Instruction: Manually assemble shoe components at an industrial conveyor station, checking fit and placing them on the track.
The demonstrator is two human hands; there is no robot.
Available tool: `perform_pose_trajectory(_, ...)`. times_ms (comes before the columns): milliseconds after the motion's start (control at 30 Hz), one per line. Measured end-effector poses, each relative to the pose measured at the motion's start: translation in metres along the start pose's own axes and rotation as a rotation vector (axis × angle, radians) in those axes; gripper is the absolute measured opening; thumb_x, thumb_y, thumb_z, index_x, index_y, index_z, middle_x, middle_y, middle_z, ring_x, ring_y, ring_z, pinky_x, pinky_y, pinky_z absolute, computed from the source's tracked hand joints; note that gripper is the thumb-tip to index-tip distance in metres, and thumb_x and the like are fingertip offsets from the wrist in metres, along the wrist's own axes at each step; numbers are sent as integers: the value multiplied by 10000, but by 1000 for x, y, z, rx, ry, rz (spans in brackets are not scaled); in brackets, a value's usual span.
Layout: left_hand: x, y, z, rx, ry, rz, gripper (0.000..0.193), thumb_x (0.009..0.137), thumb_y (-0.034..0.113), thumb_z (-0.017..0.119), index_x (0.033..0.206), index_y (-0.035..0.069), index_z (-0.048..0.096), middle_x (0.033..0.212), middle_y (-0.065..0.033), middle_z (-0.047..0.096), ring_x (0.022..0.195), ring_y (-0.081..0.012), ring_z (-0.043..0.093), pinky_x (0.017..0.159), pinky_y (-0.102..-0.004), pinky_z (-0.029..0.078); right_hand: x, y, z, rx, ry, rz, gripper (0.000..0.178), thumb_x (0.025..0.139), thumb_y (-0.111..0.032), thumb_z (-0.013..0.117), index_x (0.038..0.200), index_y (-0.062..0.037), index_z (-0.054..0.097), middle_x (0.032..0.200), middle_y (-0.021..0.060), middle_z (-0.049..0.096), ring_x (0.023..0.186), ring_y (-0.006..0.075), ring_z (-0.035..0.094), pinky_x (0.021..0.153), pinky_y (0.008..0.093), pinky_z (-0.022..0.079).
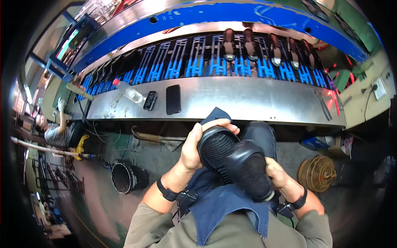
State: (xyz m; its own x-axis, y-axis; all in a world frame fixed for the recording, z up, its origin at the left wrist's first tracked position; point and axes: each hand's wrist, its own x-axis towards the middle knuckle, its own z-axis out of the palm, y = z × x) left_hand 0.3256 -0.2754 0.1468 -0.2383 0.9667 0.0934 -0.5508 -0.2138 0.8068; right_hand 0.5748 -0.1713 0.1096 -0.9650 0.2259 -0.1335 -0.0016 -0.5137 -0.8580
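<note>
My left hand [193, 146] is closed around a black shoe sole [216, 151], its ridged face turned up toward me. A corner of dark blue cloth [216, 114] sticks up behind those fingers; whether they grip it is unclear. In my right hand [277, 174] is a black shoe [250, 171] with a mesh upper and a glossy toe. The shoe overlaps the lower right part of the sole, and the two seem to touch. Both are over my lap, just in front of the metal ledge. Most of my right fingers are hidden behind the shoe.
Beyond the metal ledge [240, 96], blue forked supports [200, 68] carry several shoes. On the ledge lie a clear bottle [131, 93], a phone [173, 99], a small black device [150, 101] and a tool [324, 106]. A bucket [129, 178], a round fan [317, 173] and a gloved person [58, 130] are nearby.
</note>
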Motion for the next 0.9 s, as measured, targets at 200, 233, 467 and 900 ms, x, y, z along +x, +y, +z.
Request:
perform_pose_trajectory(200, 0, 6, 49, 528, -107, 22, 796, 963, 585, 323, 1211, -104, 636, 1236, -283, 661, 1170, -364, 638, 1055, -450, 474, -3, 12, 11, -95, 42, -147, 967, 912, -724, 511, 1433, 89, 454, 1314, 168, 610, 1192, 212, 588, 1017, 336, 461)
perform_pose_trajectory(233, -1, 4, 51, 493, -128, 43, 739, 980, 514, 332, 1251, -115, 608, 1265, -271, 650, 1183, -347, 631, 1063, -432, 462, -6, 12, 12, -117, 96, -163, 1047, 870, -818, 498, 1390, 91, 496, 1251, 167, 648, 1121, 206, 630, 974, 329, 494)
perform_pose_trajectory(467, 5, 4, 63, 500, -156, 40, 718, 988, 472, 351, 1272, -142, 592, 1307, -276, 629, 1203, -349, 622, 1059, -428, 464, -9, 10, 1, -117, 84, -132, 1056, 858, -836, 492, 1367, 89, 518, 1218, 161, 661, 1105, 202, 640, 955, 325, 503)
perform_pose_trajectory(900, 6, -2, 73, 540, -180, 78, 687, 1000, 456, 355, 1269, -124, 606, 1308, -277, 631, 1230, -364, 608, 1086, -437, 439, -14, 17, -6, -96, 77, -161, 934, 907, -729, 492, 1371, 81, 523, 1231, 150, 644, 1113, 198, 619, 956, 325, 489)
